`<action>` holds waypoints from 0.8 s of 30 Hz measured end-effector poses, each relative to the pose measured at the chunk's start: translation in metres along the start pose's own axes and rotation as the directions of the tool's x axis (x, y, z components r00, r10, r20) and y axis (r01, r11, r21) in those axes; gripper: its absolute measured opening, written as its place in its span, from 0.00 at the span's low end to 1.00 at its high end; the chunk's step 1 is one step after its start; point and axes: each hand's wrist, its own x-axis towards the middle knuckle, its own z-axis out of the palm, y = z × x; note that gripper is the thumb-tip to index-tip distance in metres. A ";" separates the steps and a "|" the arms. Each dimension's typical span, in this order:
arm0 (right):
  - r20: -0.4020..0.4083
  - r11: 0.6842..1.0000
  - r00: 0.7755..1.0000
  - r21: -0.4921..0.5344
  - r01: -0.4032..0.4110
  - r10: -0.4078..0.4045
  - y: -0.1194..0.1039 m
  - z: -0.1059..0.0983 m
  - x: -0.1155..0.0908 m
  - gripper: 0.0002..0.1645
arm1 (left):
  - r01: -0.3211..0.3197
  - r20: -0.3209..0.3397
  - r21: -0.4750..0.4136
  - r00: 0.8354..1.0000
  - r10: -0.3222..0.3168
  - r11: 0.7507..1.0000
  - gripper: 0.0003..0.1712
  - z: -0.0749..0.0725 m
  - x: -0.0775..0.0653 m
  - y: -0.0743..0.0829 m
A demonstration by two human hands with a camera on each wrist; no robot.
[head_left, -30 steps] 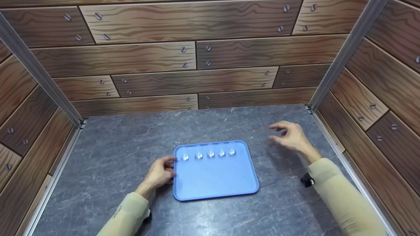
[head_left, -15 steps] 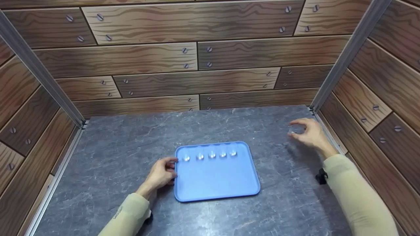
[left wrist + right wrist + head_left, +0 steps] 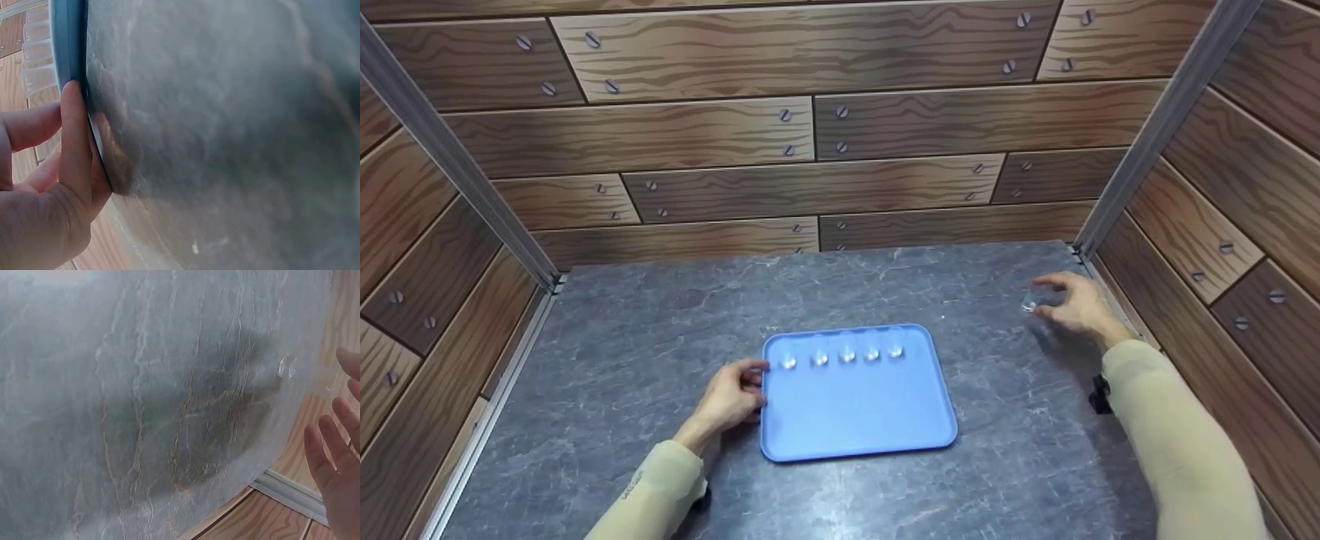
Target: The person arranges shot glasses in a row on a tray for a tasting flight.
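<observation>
A blue tray (image 3: 859, 412) lies on the dark marbled table. Along its far side stand several small clear glasses (image 3: 847, 354) in a row. My left hand (image 3: 727, 394) is at the tray's left edge, and in the left wrist view a straight fingertip (image 3: 71, 93) touches the outside of the rim. To the right of the tray, one more clear glass (image 3: 1029, 304) stands upright on the table. Just right of it is my right hand (image 3: 1076, 304), thumb and fingers spread apart. In the right wrist view the fingers (image 3: 318, 455) are beside the glass, holding nothing.
Wood-patterned walls (image 3: 735, 127) close in the table (image 3: 660, 322) at the back and both sides. Metal profiles (image 3: 1140, 135) run along the corners. The right hand is close to the right wall.
My right hand has moved right and lower, toward the table. The single glass, half a second ago between thumb and fingers, now shows beyond the fingertips. The left hand stays at the tray.
</observation>
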 end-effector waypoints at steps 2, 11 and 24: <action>0.021 0.999 0.999 -0.001 -0.034 0.034 -0.001 0.000 0.002 0.33 | 0.000 0.002 0.000 1.000 0.000 1.000 0.35 0.000 0.000 0.000; 0.018 0.996 0.996 -0.011 -0.091 0.091 -0.005 0.008 0.006 0.31 | -0.007 0.013 -0.023 1.000 0.007 1.000 0.36 0.000 0.000 -0.001; -0.054 0.999 0.997 0.002 -0.047 0.047 -0.004 0.020 0.006 0.25 | 0.000 0.010 -0.032 1.000 0.001 0.999 0.36 -0.001 0.000 0.000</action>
